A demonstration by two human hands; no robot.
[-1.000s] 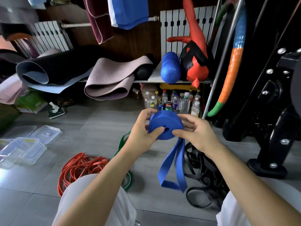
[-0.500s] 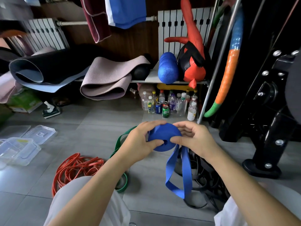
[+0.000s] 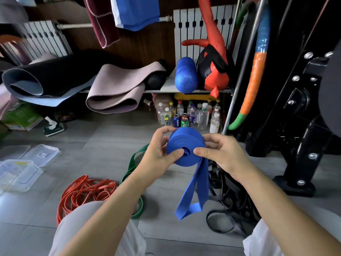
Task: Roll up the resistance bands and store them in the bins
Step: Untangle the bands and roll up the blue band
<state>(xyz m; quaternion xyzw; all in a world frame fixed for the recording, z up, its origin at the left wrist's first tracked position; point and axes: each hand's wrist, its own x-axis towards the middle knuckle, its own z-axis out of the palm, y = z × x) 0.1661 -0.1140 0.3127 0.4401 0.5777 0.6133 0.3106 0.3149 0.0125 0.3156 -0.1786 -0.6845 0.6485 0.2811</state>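
Observation:
A blue resistance band [image 3: 186, 145] is wound into a thick roll held in the air above the floor. My left hand [image 3: 156, 154] grips the roll's left side, thumb on its face. My right hand [image 3: 221, 154] pinches its right side, thumb near the centre hole. A loose tail of the blue band [image 3: 195, 193] hangs below the roll. Orange bands [image 3: 83, 191] lie coiled on the floor at left, a green band [image 3: 134, 161] beside them, and black bands [image 3: 228, 200] at right. Clear plastic bins [image 3: 18, 174] stand at far left.
A loose clear lid [image 3: 42, 154] lies by the bins. Rolled mats [image 3: 110, 89] and a blue foam roller [image 3: 186, 74] sit on a low shelf, with bottles and cans [image 3: 188, 115] under it. A black machine base [image 3: 295, 163] stands at right.
The roll has turned in my hands and the hanging tail has grown shorter. Both hands shifted slightly up and right with the roll.

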